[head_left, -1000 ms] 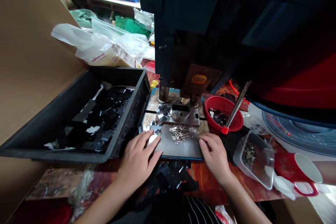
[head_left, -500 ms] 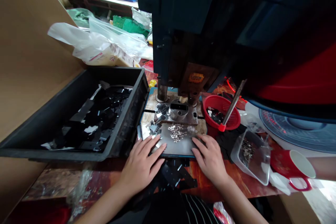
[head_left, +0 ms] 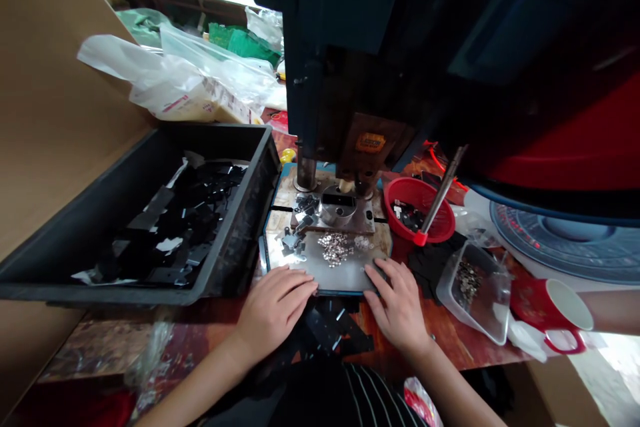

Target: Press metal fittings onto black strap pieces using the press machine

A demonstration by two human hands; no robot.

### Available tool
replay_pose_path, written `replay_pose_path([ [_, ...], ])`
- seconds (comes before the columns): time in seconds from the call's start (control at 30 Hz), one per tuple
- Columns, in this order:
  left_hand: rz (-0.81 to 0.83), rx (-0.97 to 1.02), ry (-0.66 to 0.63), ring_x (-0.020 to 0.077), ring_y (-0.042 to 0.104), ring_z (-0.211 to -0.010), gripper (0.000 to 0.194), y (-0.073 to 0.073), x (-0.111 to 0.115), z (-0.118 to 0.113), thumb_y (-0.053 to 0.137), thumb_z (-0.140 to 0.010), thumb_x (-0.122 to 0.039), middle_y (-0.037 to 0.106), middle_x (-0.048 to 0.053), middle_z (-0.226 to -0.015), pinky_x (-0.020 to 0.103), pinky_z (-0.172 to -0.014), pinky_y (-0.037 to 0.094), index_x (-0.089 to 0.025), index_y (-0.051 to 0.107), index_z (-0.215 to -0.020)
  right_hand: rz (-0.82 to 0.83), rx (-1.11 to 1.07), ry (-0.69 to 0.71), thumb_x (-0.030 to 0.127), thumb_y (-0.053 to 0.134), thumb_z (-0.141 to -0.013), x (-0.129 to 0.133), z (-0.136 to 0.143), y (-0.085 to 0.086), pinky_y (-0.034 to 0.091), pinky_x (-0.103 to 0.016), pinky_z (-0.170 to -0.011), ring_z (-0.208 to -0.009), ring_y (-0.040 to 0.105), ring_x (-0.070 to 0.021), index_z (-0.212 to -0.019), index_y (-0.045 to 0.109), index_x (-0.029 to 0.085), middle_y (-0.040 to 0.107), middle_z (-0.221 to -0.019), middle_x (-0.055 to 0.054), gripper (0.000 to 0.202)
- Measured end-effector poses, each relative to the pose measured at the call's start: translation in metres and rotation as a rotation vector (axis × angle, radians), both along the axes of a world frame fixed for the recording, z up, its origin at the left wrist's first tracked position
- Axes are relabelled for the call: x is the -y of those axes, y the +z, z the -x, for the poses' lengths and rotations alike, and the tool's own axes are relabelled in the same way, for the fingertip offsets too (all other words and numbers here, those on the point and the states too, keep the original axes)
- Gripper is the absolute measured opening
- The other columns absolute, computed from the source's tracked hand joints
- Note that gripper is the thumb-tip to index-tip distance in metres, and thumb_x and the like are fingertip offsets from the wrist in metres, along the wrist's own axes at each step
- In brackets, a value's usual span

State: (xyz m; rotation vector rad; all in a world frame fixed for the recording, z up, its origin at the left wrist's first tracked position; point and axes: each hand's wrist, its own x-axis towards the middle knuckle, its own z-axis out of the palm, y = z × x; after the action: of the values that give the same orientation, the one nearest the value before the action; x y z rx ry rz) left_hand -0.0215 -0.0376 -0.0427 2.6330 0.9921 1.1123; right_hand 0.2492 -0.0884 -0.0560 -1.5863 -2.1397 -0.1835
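Left hand (head_left: 276, 303) flattish, fingers together; right hand (head_left: 399, 303), fingers loosely spread. Neither visibly grips anything; both rest at the plate's front. Parts (head_left: 334, 249) lie heaped on the plate (head_left: 345, 277); keep fingertips clear of the die (head_left: 338, 211).

Left hand (head_left: 277, 303) palm down, fingers extended, fingertips at near edge of steel plate (head_left: 340, 278). Right hand (head_left: 397, 300) likewise, fingers spread, index tip on plate's right side. Pile of small shiny parts (head_left: 335, 249) on plate, ahead of and between both hands. Flat metal pieces (head_left: 291, 241) just ahead of left hand; black bin (head_left: 150, 295) left of it. Red basket (head_left: 440, 230) beyond right hand, clear tub (head_left: 493, 313) to its right, red mug (head_left: 531, 307) farther right.
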Motion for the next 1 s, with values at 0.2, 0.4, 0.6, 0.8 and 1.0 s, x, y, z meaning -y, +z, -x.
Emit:
replay_pose_path([
  [0.2, 0.095, 0.075, 0.014, 0.0167, 0.064, -0.085, 0.027, 0.013, -0.009, -0.018, 0.056, -0.085, -0.011, 0.069, 0.004, -0.094, 0.034, -0.078, 0.052, -0.021, 0.064, -0.108, 0.022, 0.014, -0.037, 0.033, 0.052, -0.089, -0.001, 0.000, 0.004, 0.033, -0.056, -0.102, -0.121, 0.044, -0.0301, -0.127, 0.051, 0.021, 0.051, -0.127, -0.012, 0.040],
  [0.4, 0.313, 0.221, 0.020, 0.0147, 0.062, -0.088, 0.022, 0.027, -0.019, -0.035, 0.051, -0.089, -0.016, 0.065, 0.005, -0.096, 0.029, -0.079, 0.052, -0.020, 0.064, -0.107, -0.050, -0.024, -0.001, 0.029, 0.055, -0.088, -0.001, 0.011, 0.013, 0.030, -0.057, -0.104, -0.119, 0.046, -0.0284, -0.117, 0.060, 0.028, 0.055, -0.124, -0.007, 0.030],
  [0.6, 0.451, 0.215, 0.079, 0.0150, 0.062, -0.086, 0.021, 0.032, -0.027, -0.038, 0.050, -0.091, -0.021, 0.065, 0.003, -0.093, 0.030, -0.078, 0.052, -0.021, 0.065, -0.105, -0.083, -0.040, -0.001, 0.026, 0.055, -0.088, -0.001, 0.017, 0.016, 0.029, -0.056, -0.105, -0.119, 0.047, -0.0274, -0.116, 0.061, 0.027, 0.057, -0.122, -0.008, 0.029],
  [0.8, 0.464, 0.220, 0.089, 0.0160, 0.062, -0.086, 0.022, 0.030, -0.026, -0.036, 0.049, -0.091, -0.024, 0.065, 0.003, -0.093, 0.031, -0.077, 0.052, -0.022, 0.066, -0.104, -0.097, -0.039, 0.079, 0.022, 0.057, -0.085, 0.002, 0.020, 0.013, 0.028, -0.056, -0.106, -0.115, 0.049, -0.0251, -0.111, 0.064, 0.030, 0.060, -0.115, -0.004, 0.027],
  [1.0, 0.466, 0.275, 0.109, 0.0153, 0.063, -0.083, 0.021, 0.029, -0.028, -0.034, 0.051, -0.090, -0.024, 0.065, 0.003, -0.091, 0.030, -0.075, 0.053, -0.023, 0.067, -0.104, -0.116, -0.147, 0.105, 0.015, 0.053, -0.087, -0.002, 0.031, 0.019, 0.029, -0.051, -0.108, -0.101, 0.056, -0.0200, -0.098, 0.065, 0.026, 0.065, -0.092, -0.002, 0.020],
])
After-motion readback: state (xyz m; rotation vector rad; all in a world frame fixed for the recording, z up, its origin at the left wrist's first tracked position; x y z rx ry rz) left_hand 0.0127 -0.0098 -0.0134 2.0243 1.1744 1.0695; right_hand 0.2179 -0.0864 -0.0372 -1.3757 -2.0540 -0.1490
